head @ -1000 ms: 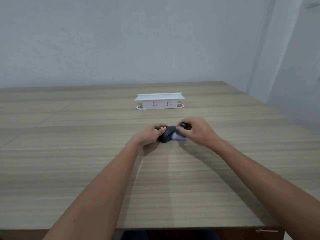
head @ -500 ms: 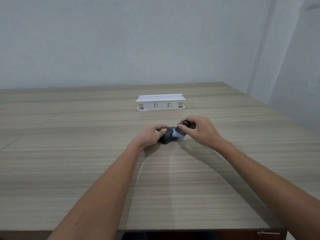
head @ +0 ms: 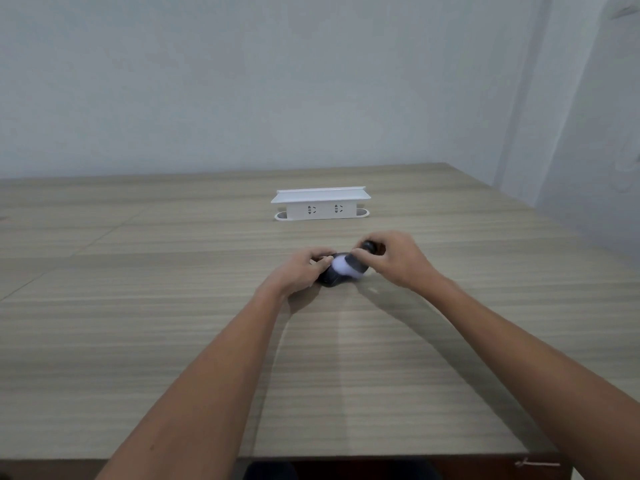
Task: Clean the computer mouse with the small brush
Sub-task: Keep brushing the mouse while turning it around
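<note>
Left hand [head: 300,271] sits just left of frame centre, fingers wrapped around the dark computer mouse [head: 331,278], pinning it on the wooden counter [head: 173,323]. The mouse is right in the middle of the frame, mostly hidden between both hands. Pale bristles of the small brush [head: 349,263] press on top of the mouse, a bit blurry. Right hand [head: 398,259] is next over, fingers pinched tight on the brush's dark handle. Above them, toward the counter's far side, stands a white power strip box [head: 320,204], well apart.
</note>
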The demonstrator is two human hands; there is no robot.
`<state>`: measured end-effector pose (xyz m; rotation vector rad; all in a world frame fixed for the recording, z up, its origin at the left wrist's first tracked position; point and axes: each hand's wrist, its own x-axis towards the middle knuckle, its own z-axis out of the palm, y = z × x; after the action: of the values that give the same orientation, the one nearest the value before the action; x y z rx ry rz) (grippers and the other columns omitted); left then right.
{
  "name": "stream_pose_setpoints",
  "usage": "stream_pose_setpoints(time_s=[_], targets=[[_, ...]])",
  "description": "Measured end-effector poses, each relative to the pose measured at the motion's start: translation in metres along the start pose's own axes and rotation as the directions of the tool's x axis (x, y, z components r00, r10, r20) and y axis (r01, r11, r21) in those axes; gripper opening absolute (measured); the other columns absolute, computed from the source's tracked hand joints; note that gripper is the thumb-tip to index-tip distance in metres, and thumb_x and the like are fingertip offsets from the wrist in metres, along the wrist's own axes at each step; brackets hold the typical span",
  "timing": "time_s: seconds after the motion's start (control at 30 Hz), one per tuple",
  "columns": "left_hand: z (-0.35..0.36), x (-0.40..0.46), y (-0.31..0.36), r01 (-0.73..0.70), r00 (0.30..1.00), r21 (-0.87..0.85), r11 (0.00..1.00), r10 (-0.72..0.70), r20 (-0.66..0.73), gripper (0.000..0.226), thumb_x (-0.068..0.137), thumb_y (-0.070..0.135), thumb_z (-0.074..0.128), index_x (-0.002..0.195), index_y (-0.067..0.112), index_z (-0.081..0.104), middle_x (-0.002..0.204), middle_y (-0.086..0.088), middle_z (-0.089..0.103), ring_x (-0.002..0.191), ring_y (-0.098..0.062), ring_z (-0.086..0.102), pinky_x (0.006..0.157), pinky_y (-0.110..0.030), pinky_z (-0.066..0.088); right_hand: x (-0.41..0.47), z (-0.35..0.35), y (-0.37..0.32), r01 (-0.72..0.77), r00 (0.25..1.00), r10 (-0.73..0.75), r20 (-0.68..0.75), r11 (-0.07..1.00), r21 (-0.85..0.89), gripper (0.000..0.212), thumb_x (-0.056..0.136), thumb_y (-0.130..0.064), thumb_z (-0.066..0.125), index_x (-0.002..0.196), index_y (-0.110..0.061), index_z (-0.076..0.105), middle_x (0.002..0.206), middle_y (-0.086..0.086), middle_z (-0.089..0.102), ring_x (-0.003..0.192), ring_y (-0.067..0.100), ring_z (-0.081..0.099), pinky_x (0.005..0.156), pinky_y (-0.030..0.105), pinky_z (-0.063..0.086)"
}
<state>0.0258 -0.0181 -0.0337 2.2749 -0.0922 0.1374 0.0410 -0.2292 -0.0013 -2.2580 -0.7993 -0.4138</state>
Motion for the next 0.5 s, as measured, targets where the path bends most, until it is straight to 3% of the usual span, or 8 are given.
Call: stream_pose_setpoints(time_s=[0.07,0.13,0.2,0.27,0.4,0.5], targets=[[0.001,0.0,0.0,0.006,1.0,0.001,1.0,-0.006,-0.009,0.033,0.104,0.024,0.05,0.133,0.02,0.063,0.098,0.005,0.061,0.072,0.0,0.054,0.065,-0.01,0.04,0.003,-0.001,0.008,-0.026,0.997,0.017,-0.08,0.994,-0.106,0.012,0.086,-0.021,0.068,0.087,-0.014,0.078,0.083,0.003,0.075,0.079,0.02,0.067,0.073,0.035,0.051],[0.001,-0.001,0.001,0.005,1.0,0.006,1.0,-0.005,-0.012,0.033,0.104,0.023,0.05,0.133,0.019,0.063,0.1,0.004,0.062,0.074,0.0,0.055,0.065,-0.008,0.041,0.0,-0.004,0.006,-0.008,0.998,0.004,-0.067,0.998,-0.055,0.012,0.086,-0.021,0.069,0.088,-0.014,0.079,0.082,0.001,0.075,0.078,0.018,0.067,0.073,0.035,0.052],[0.0,-0.001,0.001,-0.005,1.0,0.013,1.0,0.005,-0.011,0.032,0.104,0.021,0.049,0.132,0.018,0.064,0.101,0.003,0.063,0.077,0.001,0.055,0.063,-0.001,0.04,-0.005,-0.005,-0.002,0.025,0.999,-0.027,0.033,0.997,0.071,0.01,0.086,-0.022,0.072,0.088,-0.016,0.08,0.075,-0.008,0.074,0.066,0.003,0.063,0.066,0.022,0.05],[-0.001,-0.001,0.002,-0.003,1.0,0.001,1.0,0.003,-0.013,0.032,0.104,0.02,0.05,0.132,0.016,0.064,0.103,0.003,0.063,0.078,0.006,0.054,0.062,0.003,0.039,-0.009,-0.002,-0.003,0.03,0.993,-0.04,0.111,0.995,0.094,0.009,0.087,-0.023,0.073,0.087,-0.018,0.08,0.07,-0.012,0.071,0.061,-0.002,0.059,0.062,0.015,0.044],[0.0,-0.002,0.004,0.029,0.999,-0.037,0.999,-0.03,-0.021,0.034,0.104,0.022,0.05,0.135,0.017,0.063,0.087,0.01,0.06,0.066,0.005,0.05,0.061,-0.008,0.041,0.001,-0.001,0.015,-0.028,0.996,0.02,-0.083,0.995,-0.096,0.011,0.086,-0.02,0.069,0.086,-0.014,0.078,0.08,-0.002,0.074,0.076,0.017,0.066,0.07,0.032,0.051],[0.0,-0.004,0.005,0.045,0.999,-0.041,0.998,-0.046,-0.016,0.034,0.104,0.024,0.05,0.136,0.019,0.062,0.086,0.012,0.061,0.065,0.003,0.05,0.066,-0.014,0.04,-0.001,-0.004,0.012,-0.004,0.998,0.003,-0.07,1.0,-0.012,0.011,0.086,-0.02,0.07,0.087,-0.015,0.08,0.077,-0.007,0.073,0.071,0.009,0.063,0.067,0.024,0.048]])
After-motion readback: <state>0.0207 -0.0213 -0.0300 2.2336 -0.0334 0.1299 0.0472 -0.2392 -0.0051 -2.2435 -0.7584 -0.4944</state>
